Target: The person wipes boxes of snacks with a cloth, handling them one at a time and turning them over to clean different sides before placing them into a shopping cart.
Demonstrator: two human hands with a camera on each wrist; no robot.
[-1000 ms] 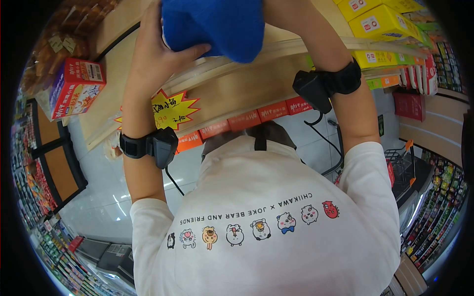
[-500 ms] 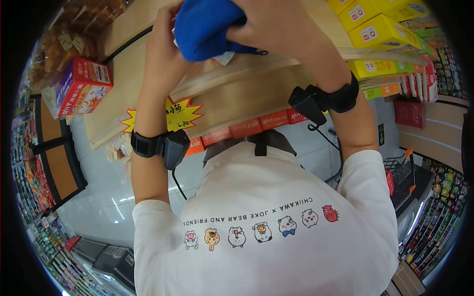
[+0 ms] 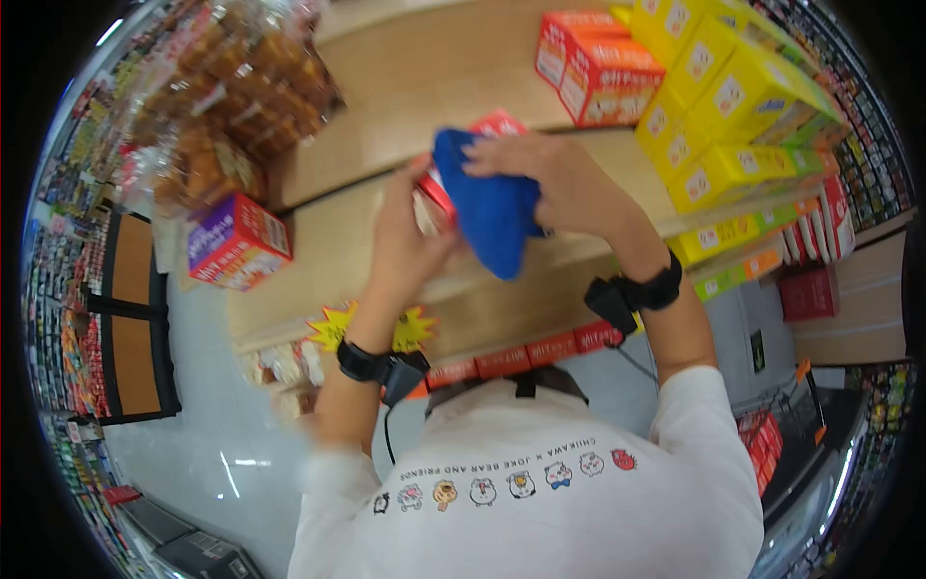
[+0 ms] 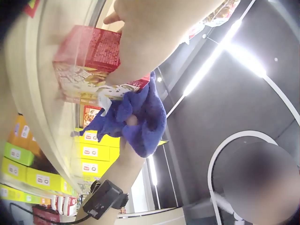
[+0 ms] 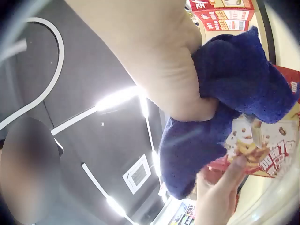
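Note:
My left hand (image 3: 410, 236) grips a red snack box (image 4: 89, 51) from its left side, thumb on the printed front in the right wrist view. A blue cloth (image 3: 492, 217) drapes over the box's right part and hangs down in front. With bunched fingers, my right hand (image 3: 569, 183) holds this cloth against the box. Folds of the cloth (image 5: 234, 75) hide some of those fingers in the right wrist view. The box (image 5: 253, 145) has food pictures and large lettering on its front. Both hands are above the wooden shelf (image 3: 328, 270).
Bagged bread (image 3: 251, 87) and a purple-and-red box (image 3: 241, 241) stand at left. Red boxes (image 3: 608, 72) and stacked yellow boxes (image 3: 752, 106) are at right. A yellow starburst sign (image 3: 415, 328) hangs on the front edge, above a row of red boxes (image 3: 502, 362).
The head view now takes in more of the shelf, and both hands appear lower in it. The red box has come into sight behind the cloth. My right hand has shifted over the cloth.

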